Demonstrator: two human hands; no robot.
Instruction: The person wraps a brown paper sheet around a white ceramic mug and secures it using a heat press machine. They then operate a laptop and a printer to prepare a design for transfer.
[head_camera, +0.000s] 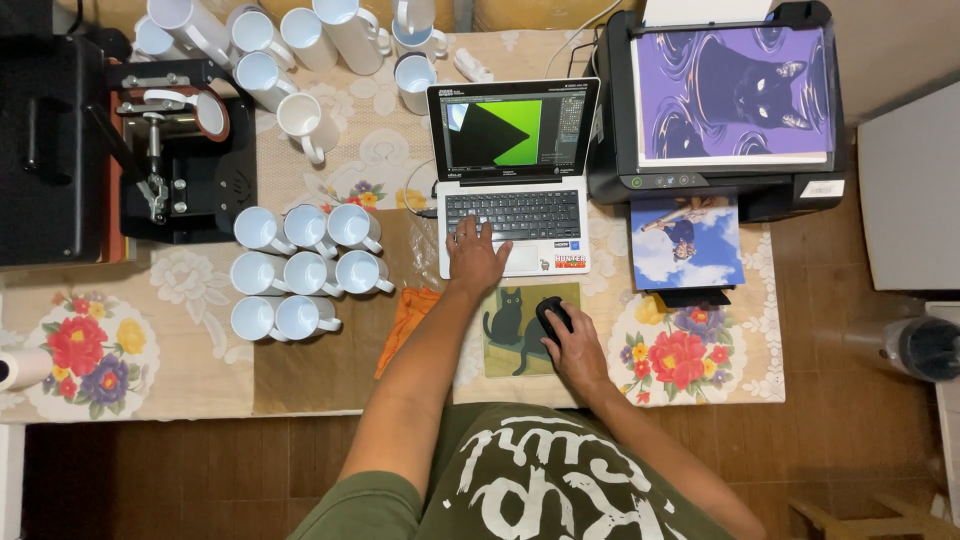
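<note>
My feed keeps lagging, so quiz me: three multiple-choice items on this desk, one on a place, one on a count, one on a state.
1. Where is the right hand?
A. on the mouse
B. on the printer
C. on a mug

2. How many mugs form the group left of the laptop?
A. five
B. eight
C. twelve

3. What state is the laptop in?
A. shut
B. open, screen dark
C. open, screen lit

Answers:
1 A, the hand covers the black mouse on the cat mat.
2 B, rows of three, three and two.
3 C, the screen shows a green shape, while the left hand is on the keys.
</note>
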